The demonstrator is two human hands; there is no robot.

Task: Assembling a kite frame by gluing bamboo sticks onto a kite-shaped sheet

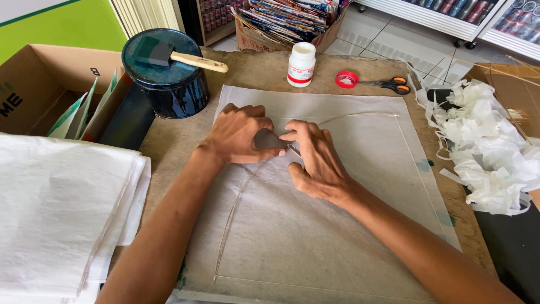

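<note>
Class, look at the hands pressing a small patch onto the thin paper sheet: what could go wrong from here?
1. The left hand and right hand press a grey patch over thin sticks; the paper sheet might tear or crease.
2. The glue bottle stands uncapped near the sheet's edge; a knock could spill it.

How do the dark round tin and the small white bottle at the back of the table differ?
The dark round tin is wide, squat and glossy blue-black; the small white bottle is slim and white with a red band. The tin carries a foam brush laid across its lid; nothing rests on the bottle's cap. The tin sits left of the left hand, the bottle behind the right hand. Both stand upright and closed.
</note>
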